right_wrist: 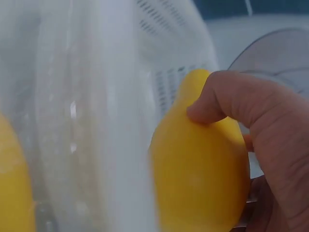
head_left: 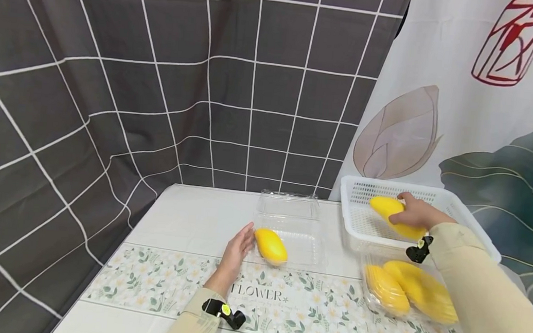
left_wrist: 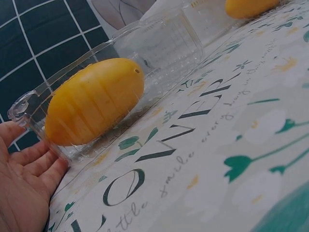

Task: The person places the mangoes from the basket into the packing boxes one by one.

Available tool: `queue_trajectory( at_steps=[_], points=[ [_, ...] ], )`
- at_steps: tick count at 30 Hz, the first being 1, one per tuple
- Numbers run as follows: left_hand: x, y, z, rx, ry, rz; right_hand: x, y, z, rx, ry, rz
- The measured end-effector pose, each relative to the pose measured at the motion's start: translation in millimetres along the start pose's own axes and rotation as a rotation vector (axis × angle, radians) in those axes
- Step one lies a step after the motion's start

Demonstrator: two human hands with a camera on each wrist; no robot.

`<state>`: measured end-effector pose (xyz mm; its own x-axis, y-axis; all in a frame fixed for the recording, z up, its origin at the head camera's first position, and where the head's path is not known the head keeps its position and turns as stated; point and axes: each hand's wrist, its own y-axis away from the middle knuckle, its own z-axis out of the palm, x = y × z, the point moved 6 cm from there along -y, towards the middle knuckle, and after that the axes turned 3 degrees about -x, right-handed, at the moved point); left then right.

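Observation:
My right hand (head_left: 418, 213) grips a yellow mango (head_left: 386, 206) at the white basket (head_left: 350, 213). In the right wrist view, the thumb presses on the mango (right_wrist: 198, 169) and its lower end goes out of frame. My left hand (head_left: 237, 247) rests its extended fingers against the left end of a clear plastic clamshell box (head_left: 307, 247), whose lid (head_left: 287, 205) is folded back. One mango (head_left: 271, 246) lies in the left part of this box. Seen from the left wrist, the fingers (left_wrist: 36, 162) touch the box wall beside that mango (left_wrist: 96, 101).
At the right, in front of the basket, a second clear box (head_left: 368, 297) holds several mangoes (head_left: 420, 288). A floral strip reading FLOWER (head_left: 257, 292) crosses the white table (head_left: 188, 218). Behind stand a dark grid curtain (head_left: 230, 81) and a white printed curtain (head_left: 451, 50).

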<state>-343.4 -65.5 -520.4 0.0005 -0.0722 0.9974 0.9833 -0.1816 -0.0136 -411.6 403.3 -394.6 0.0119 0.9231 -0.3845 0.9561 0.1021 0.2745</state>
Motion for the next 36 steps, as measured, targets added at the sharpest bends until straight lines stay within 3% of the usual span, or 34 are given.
queue_trajectory(
  at_steps=[9,19,36],
  points=[
    [1.6,1.0,-2.4,0.014,0.008,-0.001,-77.1,12.3,-12.9,0.089,0.034,-0.115],
    [1.6,-0.1,-2.1,0.022,-0.006,-0.009,-157.3,15.8,1.0,0.156,0.095,-0.247],
    [5.0,1.5,1.7,0.009,-0.007,-0.007,-210.5,9.2,66.8,0.122,0.064,-0.262]
  ],
)
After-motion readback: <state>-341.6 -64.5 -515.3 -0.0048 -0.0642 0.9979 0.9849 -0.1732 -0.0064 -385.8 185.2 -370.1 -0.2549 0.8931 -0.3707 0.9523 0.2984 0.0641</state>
